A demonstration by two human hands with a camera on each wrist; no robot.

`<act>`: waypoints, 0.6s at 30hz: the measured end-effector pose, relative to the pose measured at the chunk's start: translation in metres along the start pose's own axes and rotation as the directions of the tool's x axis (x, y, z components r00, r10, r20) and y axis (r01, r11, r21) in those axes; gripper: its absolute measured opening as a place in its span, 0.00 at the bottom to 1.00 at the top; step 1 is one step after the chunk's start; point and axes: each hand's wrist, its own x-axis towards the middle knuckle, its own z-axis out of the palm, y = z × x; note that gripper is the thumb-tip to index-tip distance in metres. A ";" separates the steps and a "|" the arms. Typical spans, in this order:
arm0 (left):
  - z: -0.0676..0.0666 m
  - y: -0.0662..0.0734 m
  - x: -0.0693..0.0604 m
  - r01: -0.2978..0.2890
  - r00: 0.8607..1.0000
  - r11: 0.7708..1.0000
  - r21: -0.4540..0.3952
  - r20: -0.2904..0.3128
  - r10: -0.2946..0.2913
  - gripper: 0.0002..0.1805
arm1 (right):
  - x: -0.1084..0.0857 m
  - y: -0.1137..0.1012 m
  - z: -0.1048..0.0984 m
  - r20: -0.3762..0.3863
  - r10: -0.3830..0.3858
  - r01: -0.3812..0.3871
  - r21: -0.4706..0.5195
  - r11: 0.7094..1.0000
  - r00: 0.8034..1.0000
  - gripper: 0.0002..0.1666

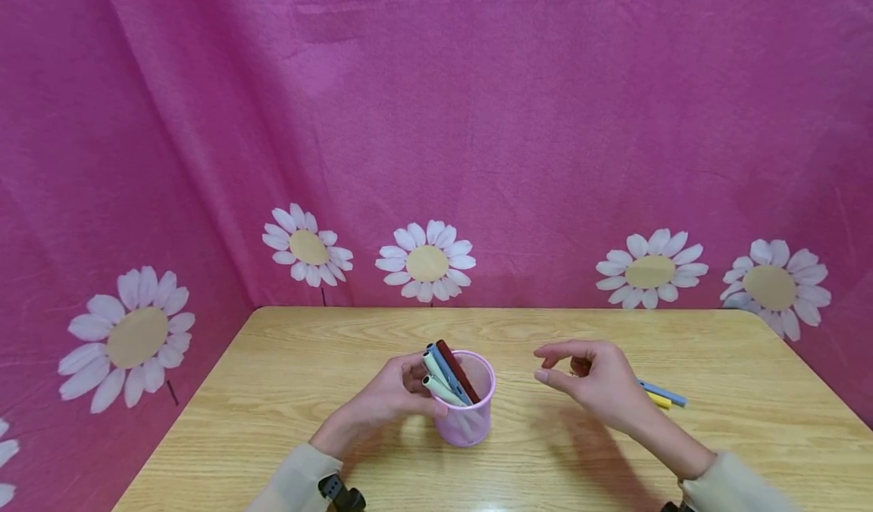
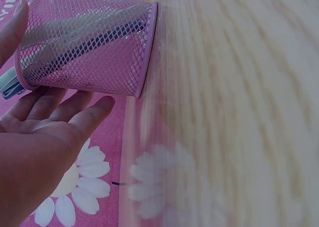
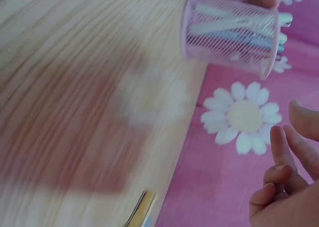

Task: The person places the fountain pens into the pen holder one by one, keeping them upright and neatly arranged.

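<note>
A pink mesh pen cup [image 1: 465, 429] stands upright on the table. My left hand [image 1: 385, 400] holds it from the left, thumb at the front of the rim and fingers around the far left side. In the left wrist view, those fingers [image 2: 47, 105] lie along the mesh. Leaning inside the cup are a dark red pen [image 1: 458, 372], a blue pen [image 1: 452, 376] and two pale green pens [image 1: 442, 392]. To the right of the cup, my right hand [image 1: 607, 387] hovers above the table, holding nothing; its thumb and forefinger are apart, the other fingers bent.
Behind my right hand lie a blue pen [image 1: 667, 393] and a yellow pen [image 1: 659, 401] on the wooden table [image 1: 273, 368], partly hidden by the wrist. A pink cloth [image 1: 518, 156] with white daisies hangs at the table's back and left.
</note>
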 end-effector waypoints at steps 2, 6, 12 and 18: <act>0.000 0.000 0.000 0.011 1.000 1.000 0.007 -0.005 -0.011 0.35 | -0.002 0.007 -0.006 -0.003 -0.001 0.001 -0.035 0.999 1.000 0.11; 0.000 0.001 0.000 0.021 1.000 1.000 0.012 -0.009 -0.021 0.32 | -0.008 0.020 -0.017 -0.010 -0.015 0.014 -0.100 0.995 1.000 0.11; 0.000 0.000 0.000 0.008 1.000 1.000 0.011 -0.007 -0.008 0.32 | -0.015 0.037 -0.030 -0.011 -0.008 0.006 -0.182 0.983 1.000 0.12; 0.000 0.001 -0.001 0.008 1.000 1.000 0.014 -0.008 -0.008 0.32 | -0.018 0.052 -0.044 -0.008 0.015 -0.016 -0.244 0.970 1.000 0.14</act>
